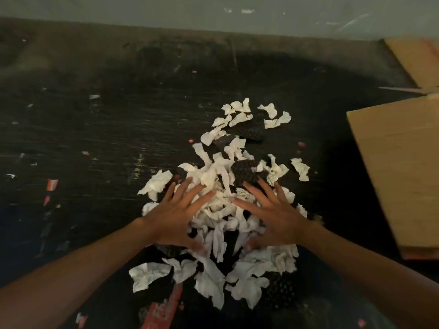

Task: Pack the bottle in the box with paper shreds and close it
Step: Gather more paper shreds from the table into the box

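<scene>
A loose heap of white paper shreds [221,210], mixed with a few dark textured pieces [247,172], lies on the dark tabletop [95,129]. My left hand [175,217] lies spread on the left side of the heap, fingers straight and splayed. On the right side, my right hand [273,214] lies spread the same way. The two hands frame the middle of the heap. A brown cardboard box [399,167] stands at the right edge, with one flap [413,60] lying behind it. No bottle is in view.
Small paper scraps and red bits [51,186] dot the tabletop to the left. A red strip [164,309] lies near the front edge under the shreds. A grey wall [213,13] runs behind the table.
</scene>
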The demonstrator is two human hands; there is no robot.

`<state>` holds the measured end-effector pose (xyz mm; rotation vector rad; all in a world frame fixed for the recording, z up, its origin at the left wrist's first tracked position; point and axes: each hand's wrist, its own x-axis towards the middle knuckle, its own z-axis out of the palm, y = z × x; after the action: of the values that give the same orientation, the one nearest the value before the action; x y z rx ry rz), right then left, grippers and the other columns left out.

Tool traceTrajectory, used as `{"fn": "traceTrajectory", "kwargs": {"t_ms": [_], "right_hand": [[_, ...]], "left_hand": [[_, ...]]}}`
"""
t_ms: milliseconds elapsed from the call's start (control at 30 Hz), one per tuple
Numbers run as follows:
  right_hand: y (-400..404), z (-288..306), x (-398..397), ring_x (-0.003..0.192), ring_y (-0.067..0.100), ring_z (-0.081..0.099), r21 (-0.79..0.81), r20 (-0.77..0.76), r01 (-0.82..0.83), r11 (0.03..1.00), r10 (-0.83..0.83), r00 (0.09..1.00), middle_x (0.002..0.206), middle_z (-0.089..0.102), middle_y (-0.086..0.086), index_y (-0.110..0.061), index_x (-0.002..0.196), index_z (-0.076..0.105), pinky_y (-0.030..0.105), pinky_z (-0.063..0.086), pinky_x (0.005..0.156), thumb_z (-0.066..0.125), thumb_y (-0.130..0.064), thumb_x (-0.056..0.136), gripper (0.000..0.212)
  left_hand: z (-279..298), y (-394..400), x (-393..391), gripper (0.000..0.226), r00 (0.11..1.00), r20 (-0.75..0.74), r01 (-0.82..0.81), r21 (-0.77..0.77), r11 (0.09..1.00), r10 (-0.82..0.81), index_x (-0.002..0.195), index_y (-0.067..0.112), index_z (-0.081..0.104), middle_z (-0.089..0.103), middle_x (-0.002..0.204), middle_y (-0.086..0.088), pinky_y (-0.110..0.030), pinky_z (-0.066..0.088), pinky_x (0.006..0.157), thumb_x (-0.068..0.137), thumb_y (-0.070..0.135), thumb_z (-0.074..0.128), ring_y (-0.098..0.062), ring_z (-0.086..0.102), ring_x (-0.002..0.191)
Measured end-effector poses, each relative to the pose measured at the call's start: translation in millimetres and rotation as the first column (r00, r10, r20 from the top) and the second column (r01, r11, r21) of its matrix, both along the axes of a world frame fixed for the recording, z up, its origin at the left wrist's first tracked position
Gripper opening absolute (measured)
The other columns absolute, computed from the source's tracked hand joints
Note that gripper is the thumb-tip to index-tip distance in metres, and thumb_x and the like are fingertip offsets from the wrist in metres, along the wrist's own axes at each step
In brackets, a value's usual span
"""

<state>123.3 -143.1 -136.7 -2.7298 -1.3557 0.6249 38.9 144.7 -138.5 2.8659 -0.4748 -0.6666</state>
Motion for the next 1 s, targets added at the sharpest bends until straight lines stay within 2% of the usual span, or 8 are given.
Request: {"fn": "traceTrajectory", "kwargs": {"t_ms": [100, 200, 433, 533, 667, 767, 867, 1000], "right_hand": [[4.4, -15.4, -4.3, 0.149, 0.035, 0.001, 0.041, 0.137, 0.012, 0.999, -0.017, 0.99, 0.165, 0.006, 0.001, -0.056, 0.15, 0.003, 0.067, 0.005, 0.115, 0.037, -0.095, 0.07, 0.095], [6.8, -27.2, -7.3, 0.133, 0.035, 0.037, 0.178, 0.254, 0.044, 0.983, -0.09, 0.963, 0.148, 0.042, 0.006, -0.043, 0.14, 0.045, 0.06, 0.035, 0.101, 0.043, -0.082, 0.078, 0.073], [20.4, -40.1, -3.3, 0.094, 0.034, 0.058, 0.36, 0.326, 0.164, 0.918, -0.288, 0.9, 0.105, 0.06, 0.012, -0.023, 0.115, 0.068, 0.047, 0.054, 0.074, 0.05, -0.049, 0.086, 0.043], [23.4, -37.2, 8.7, 0.08, 0.031, 0.063, 0.362, 0.257, 0.239, 0.901, -0.343, 0.903, 0.095, 0.06, 0.009, -0.023, 0.113, 0.067, 0.041, 0.055, 0.06, 0.063, -0.039, 0.085, 0.033], [26.4, -25.0, 20.0, 0.084, 0.031, 0.066, 0.345, 0.104, 0.326, 0.88, -0.381, 0.919, 0.096, 0.066, 0.009, -0.023, 0.118, 0.065, 0.041, 0.055, 0.068, 0.068, -0.04, 0.085, 0.037], [21.6, -15.0, 13.8, 0.084, 0.024, 0.066, 0.457, -0.167, 0.504, 0.733, -0.485, 0.858, 0.089, 0.071, 0.005, -0.021, 0.107, 0.071, 0.041, 0.056, 0.072, 0.054, -0.058, 0.086, 0.046], [12.3, -2.7, 2.1, 0.081, 0.015, 0.068, 0.514, -0.409, 0.657, 0.552, -0.515, 0.753, 0.086, 0.073, -0.001, -0.016, 0.097, 0.073, 0.04, 0.057, 0.078, 0.065, -0.041, 0.09, 0.027], [6.3, 30.2, -9.7, 0.081, 0.012, 0.07, 0.555, -0.509, 0.713, 0.429, -0.503, 0.699, 0.083, 0.074, -0.003, -0.018, 0.093, 0.072, 0.04, 0.057, 0.083, 0.069, -0.034, 0.09, 0.016]], "left_hand": [[-17.4, -1.8, -4.4, 0.121, 0.984, 0.137, -0.102, -0.069, 0.992, 0.111, 0.155, 0.041, -0.006, 0.003, 0.164, -0.001, -0.05, 0.002, 0.119, 0.059, 0.092, 0.05, -0.033, -0.002, 0.149], [-27.1, -11.9, -6.8, 0.092, 0.916, 0.341, -0.174, -0.136, 0.975, 0.211, 0.152, 0.034, 0.029, 0.041, 0.142, -0.003, -0.05, 0.035, 0.102, 0.073, 0.079, 0.049, -0.03, 0.035, 0.127], [-40.0, -27.7, 8.5, 0.081, 0.844, 0.408, -0.287, -0.204, 0.936, 0.347, 0.13, 0.02, 0.044, 0.066, 0.1, -0.011, -0.04, 0.055, 0.074, 0.062, 0.028, 0.087, -0.034, 0.064, 0.086], [-28.1, -34.8, 12.3, 0.064, 0.824, 0.387, -0.364, -0.2, 0.91, 0.414, 0.128, 0.019, 0.049, 0.067, 0.098, -0.01, -0.039, 0.054, 0.068, 0.074, 0.03, 0.08, -0.033, 0.067, 0.085], [-10.1, -41.4, 19.9, 0.049, 0.803, 0.252, -0.508, -0.186, 0.841, 0.54, 0.135, 0.02, 0.039, 0.066, 0.116, -0.011, -0.047, 0.051, 0.083, 0.092, 0.035, 0.059, -0.035, 0.065, 0.102], [5.7, -45.0, 16.0, 0.044, 0.742, 0.179, -0.602, -0.245, 0.76, 0.646, 0.131, 0.015, 0.041, 0.065, 0.114, -0.017, -0.049, 0.05, 0.086, 0.093, 0.035, 0.055, -0.041, 0.063, 0.104], [21.8, -46.7, 6.2, 0.052, 0.664, 0.177, -0.665, -0.303, 0.682, 0.726, 0.137, 0.011, 0.04, 0.066, 0.115, -0.019, -0.047, 0.05, 0.09, 0.094, 0.034, 0.057, -0.039, 0.061, 0.109], [51.5, -50.6, -6.2, 0.046, 0.563, 0.167, -0.729, -0.361, 0.581, 0.809, 0.131, 0.009, 0.047, 0.065, 0.111, -0.017, -0.039, 0.047, 0.084, 0.095, 0.034, 0.06, -0.035, 0.062, 0.106]]}}
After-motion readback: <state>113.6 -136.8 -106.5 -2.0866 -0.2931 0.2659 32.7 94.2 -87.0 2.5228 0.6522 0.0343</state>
